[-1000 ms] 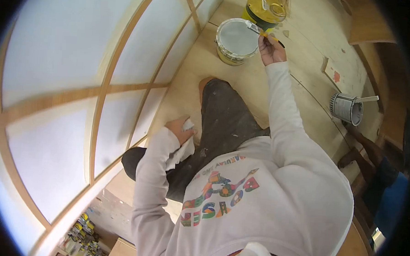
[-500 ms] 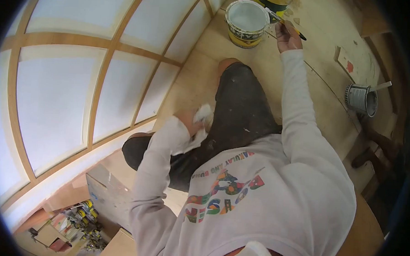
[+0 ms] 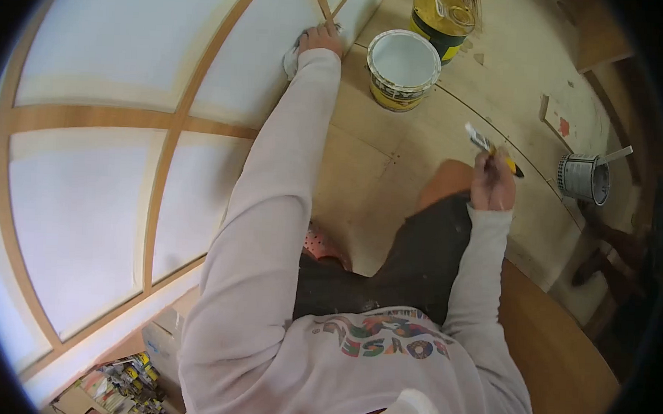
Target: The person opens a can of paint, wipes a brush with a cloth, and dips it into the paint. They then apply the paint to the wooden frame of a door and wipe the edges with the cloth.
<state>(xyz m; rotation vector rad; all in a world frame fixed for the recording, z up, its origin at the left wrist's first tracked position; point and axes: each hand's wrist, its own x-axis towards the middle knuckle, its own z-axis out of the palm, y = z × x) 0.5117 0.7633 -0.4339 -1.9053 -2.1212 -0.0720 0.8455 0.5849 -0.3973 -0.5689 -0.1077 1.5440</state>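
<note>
My left hand (image 3: pixel 320 39) is stretched out and presses a white cloth (image 3: pixel 292 59) against the white panelled wall (image 3: pixel 111 168), next to a wooden strip. My right hand (image 3: pixel 493 186) rests over my knee and grips a small paintbrush (image 3: pixel 489 148) with a yellow and black handle, bristles pointing up and left. An open white paint bucket (image 3: pixel 403 68) with a yellow label stands on the plywood floor (image 3: pixel 378 157) between the two hands.
A yellow can (image 3: pixel 443 16) stands behind the bucket. A small grey tin (image 3: pixel 583 177) with a tool in it sits at the right. A wood scrap with a red mark (image 3: pixel 557 121) lies nearby. Cans and boxes (image 3: pixel 127 387) lie below at lower left.
My left hand has gone from my lap up to the wall with the cloth. My right hand has drawn the brush back from the bucket to my knee.
</note>
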